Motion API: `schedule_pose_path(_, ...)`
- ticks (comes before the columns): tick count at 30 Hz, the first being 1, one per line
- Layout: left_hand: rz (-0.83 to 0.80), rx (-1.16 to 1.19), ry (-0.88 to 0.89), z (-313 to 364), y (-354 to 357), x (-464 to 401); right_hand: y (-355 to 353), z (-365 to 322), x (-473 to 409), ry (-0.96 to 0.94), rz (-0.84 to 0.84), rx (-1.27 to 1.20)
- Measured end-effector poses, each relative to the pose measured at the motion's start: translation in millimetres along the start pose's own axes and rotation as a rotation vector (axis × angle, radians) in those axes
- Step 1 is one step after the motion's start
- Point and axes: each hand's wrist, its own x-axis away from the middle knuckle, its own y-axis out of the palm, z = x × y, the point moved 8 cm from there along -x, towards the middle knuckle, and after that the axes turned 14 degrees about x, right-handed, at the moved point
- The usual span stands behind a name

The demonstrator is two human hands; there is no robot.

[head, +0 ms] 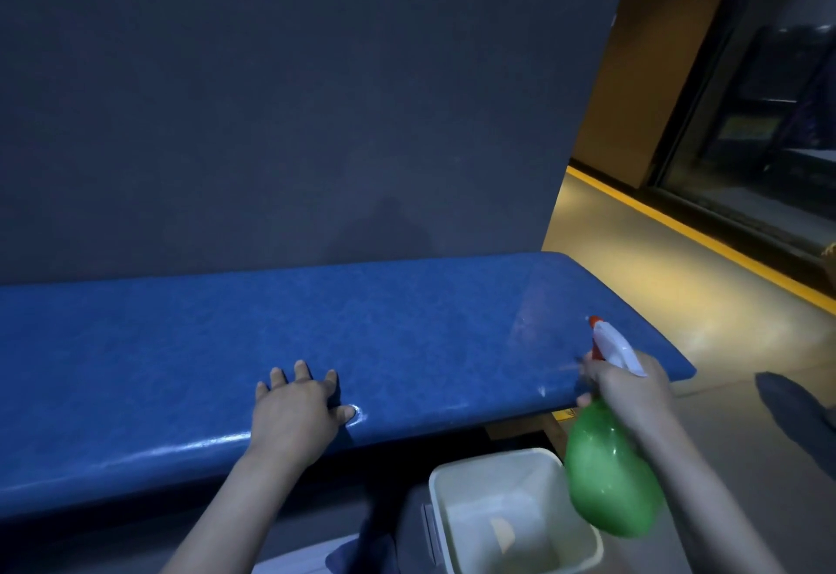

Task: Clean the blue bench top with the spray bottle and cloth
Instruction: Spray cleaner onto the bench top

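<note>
Bench top [280, 338] runs left to right ahead; its right end lies just beyond the spray bottle [608, 460], nozzle aimed there, gripped by the right hand [626, 388]. Left hand [296, 410] rests spread flat on it.

The left hand [296, 406] lies flat, fingers spread, on the blue bench top [407, 324] near its front edge. The right hand [626, 388] grips the neck of a green spray bottle [608, 478], its white and red nozzle aimed over the bench's right end. Below the bench stands a pale bin [457, 483], against a dark wall [294, 98]
</note>
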Motion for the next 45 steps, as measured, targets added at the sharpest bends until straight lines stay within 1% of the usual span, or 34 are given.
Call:
schedule_pose_path(3, 0.004, -0.008, -0.001, 0.3, -0.1, -0.1, -12.3, 9.4, -2.3, 0.022, 0.04, -0.074)
schedule_pose_path(6, -0.002, -0.017, 0.002, 0.1, 0.9, 0.0, -20.5, 16.4, -8.3, -0.02, 0.08, -0.07)
schedule_pose_path(8, -0.001, -0.029, 0.005, -0.5, 1.1, 0.0, -26.0, 11.2, -8.0, -0.032, 0.104, -0.072)
schedule_pose_path(12, 0.003, -0.032, 0.014, -0.6, 0.3, 1.6, -31.7, -0.9, -5.3, 0.02, 0.117, -0.159)
schedule_pose_path(16, 0.011, -0.011, 0.029, -2.5, 0.0, 3.7, -19.2, -17.0, 3.8, -0.073, 0.026, -0.152)
schedule_pose_path(19, 0.014, 0.051, 0.044, -3.2, -3.7, 7.3, -3.1, -29.3, 14.8, -0.13, -0.049, -0.165)
schedule_pose_path(24, 0.059, 0.271, 0.052, -16.0, -19.4, 11.0, 28.1, -49.0, 33.4, -0.194, -0.165, -0.174)
schedule_pose_path(27, 0.181, 0.279, 0.003, -36.0, -45.4, 15.5, 44.9, -57.7, 41.1, -0.23, -0.214, -0.209)
schedule_pose_path(30, 0.275, 0.279, -0.069, -64.2, -69.1, 20.2, 57.4, -61.3, 47.4, -0.236, -0.248, -0.17)
schedule_pose_path(36, 0.276, 0.285, -0.243, -119.4, -86.4, 27.7, 85.7, -72.1, 70.6, -0.261, -0.312, -0.086)
schedule_pose_path(42, 0.3, 0.296, -0.288, -141.2, -85.9, 38.4, 116.4, -71.9, 86.7, -0.313, -0.44, -0.025)
schedule_pose_path(45, 0.283, 0.284, -0.319, -148.7, -86.9, 44.8, 126.7, -74.2, 94.6, -0.323, -0.502, -0.065)
